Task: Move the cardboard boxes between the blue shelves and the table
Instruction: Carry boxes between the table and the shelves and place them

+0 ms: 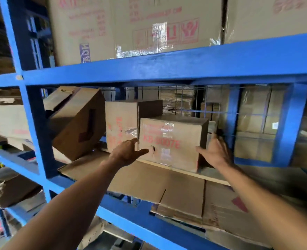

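A taped cardboard box with red print [172, 141] sits on the middle level of the blue shelves [167, 67], on flattened cardboard. My left hand [129, 150] lies against the box's left front corner with straight fingers and the thumb across its front. My right hand [215, 150] is flat against the box's right side, fingers spread. Behind it to the left stands a second box [121, 123]. Further left a third box [77, 123] leans tilted against the upright.
Large boxes [131, 24] fill the shelf above. A wire mesh [185, 100] backs the middle level, with wrapped cartons behind it. Flattened cardboard sheets [167, 184] overhang the shelf's front beam. More boxes [10, 190] sit in the bay at the left.
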Motion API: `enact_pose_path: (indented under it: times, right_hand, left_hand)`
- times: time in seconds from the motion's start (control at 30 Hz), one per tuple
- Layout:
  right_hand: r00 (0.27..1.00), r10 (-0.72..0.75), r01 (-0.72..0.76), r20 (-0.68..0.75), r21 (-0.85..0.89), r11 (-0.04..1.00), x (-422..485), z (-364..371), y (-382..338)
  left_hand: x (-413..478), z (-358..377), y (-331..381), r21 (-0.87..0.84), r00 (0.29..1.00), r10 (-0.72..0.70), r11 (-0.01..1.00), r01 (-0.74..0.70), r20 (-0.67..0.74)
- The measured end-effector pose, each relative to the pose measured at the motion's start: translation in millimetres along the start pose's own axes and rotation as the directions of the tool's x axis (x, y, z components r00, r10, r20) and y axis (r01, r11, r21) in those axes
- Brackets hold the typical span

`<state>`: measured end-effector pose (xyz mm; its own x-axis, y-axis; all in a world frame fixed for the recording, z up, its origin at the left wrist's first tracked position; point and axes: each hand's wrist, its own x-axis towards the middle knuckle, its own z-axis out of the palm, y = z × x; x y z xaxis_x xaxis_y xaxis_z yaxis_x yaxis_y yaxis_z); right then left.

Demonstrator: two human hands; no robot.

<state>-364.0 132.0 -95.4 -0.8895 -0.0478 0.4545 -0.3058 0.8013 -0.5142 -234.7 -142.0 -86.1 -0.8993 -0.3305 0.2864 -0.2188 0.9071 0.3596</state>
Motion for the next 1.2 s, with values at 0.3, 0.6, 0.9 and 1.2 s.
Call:
enact_pose_path:
  times: [0.3,0.6,0.9,1.2]
  right_hand:
    - [1.0,-0.029,0.028,0.006,0.132,0.991,50.3,41.0,-14.0]
    - [1.0,0.019,-0.023,0.023,0.186,0.982,86.0,49.6,6.4]
    - [0.999,0.021,-0.029,0.031,0.285,0.958,92.5,50.5,15.9]
    - [1.0,-0.017,0.015,0.001,0.378,0.926,69.7,29.6,21.3]
  left_hand:
    - [97.5,5.2,-4.9,-0.064,0.991,0.106,0.992,-0.112,-0.087]
    - [143.0,49.8,-19.8,-0.282,0.968,0.066,0.95,-0.136,-0.244]
    - [163.5,44.3,-25.2,-0.527,0.979,0.016,0.841,-0.123,-0.202]
    - [142.4,44.0,-14.2,-0.599,0.971,0.019,0.784,-0.162,-0.239]
